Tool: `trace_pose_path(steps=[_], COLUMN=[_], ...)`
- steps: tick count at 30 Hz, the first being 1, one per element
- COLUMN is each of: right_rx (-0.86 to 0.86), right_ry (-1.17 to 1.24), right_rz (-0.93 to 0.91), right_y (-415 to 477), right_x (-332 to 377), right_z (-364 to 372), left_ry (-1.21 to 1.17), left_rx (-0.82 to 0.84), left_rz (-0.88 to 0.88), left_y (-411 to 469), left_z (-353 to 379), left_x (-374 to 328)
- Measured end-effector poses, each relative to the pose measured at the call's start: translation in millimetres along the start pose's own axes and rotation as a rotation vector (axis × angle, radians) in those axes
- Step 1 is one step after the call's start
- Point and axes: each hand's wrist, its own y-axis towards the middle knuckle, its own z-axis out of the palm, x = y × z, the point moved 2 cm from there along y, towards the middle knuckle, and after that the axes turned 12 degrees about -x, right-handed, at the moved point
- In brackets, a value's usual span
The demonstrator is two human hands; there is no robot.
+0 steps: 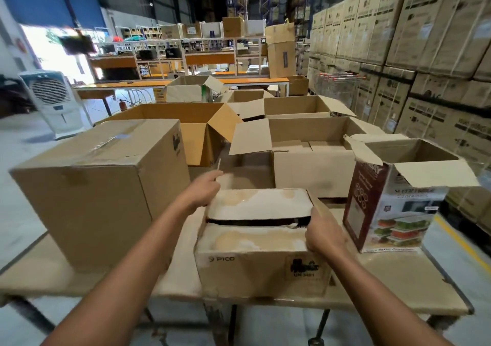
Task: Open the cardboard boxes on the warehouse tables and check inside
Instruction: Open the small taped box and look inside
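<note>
- A small brown cardboard box marked PICO (261, 266) sits at the front middle of the surface. Its two top flaps, scuffed white, lie almost closed with a dark gap between them.
- The right hand (322, 232) grips the box's right edge, its fingers (309, 225) curled into the gap.
- The left hand (202, 191) rests at the far left corner, forefinger stretched forward (whether the other fingers grip cannot be told).
- A large taped brown cardboard box (93, 194) stands closed to the left.
- An open printed carton picturing food containers (393, 213) stands to the right, its contents hidden.
- An open plain brown box (313, 170) behind holds smaller flat cardboard packs (318, 145).
- The pale, cardboard-covered surface (53, 274) stands on metal legs.
- The room is a warehouse: tall stacked LG cartons (398, 27) on the right, a white air cooler (53, 98) on the left.
</note>
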Motion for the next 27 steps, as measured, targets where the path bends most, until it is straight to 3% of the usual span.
trace_pose_path(steps=[2,4,7,10,14,20,22,27], right_rx=[0.028,0.046,0.057,0.058,0.048,0.016,0.022,0.016], right_ry=[-0.085,-0.103,-0.097,-0.063,-0.038,-0.023,-0.038,-0.131], right_rz=[-0.056,-0.066,-0.050,-0.054,-0.055,-0.059,-0.053,-0.120], right_y=[1.3,1.2,1.1,1.2,1.4,1.7,2.3,7.3], right_x=[3.8,6.8,7.9,7.1,7.7,6.1,5.5,10.6], right_z=[1.7,1.9,3.3,3.0,2.2,7.3,7.2,6.3], left_ry=[0.123,0.397,0.820,1.021,0.807,-0.176,-0.207,0.222], left_rx=[-0.009,-0.025,-0.007,0.073,0.071,0.047,0.018,-0.003], left_rz=[-0.024,-0.052,-0.049,0.015,-0.033,-0.213,-0.228,0.045], left_y=[4.5,1.4,-9.2,-10.9,-17.5,-31.1,-29.7,-15.5], left_z=[-29.1,-44.5,-43.5,-28.1,6.4,43.5,44.1,41.4], left_x=[10.4,24.3,48.6,75.9,97.7,106.7,109.5,105.8])
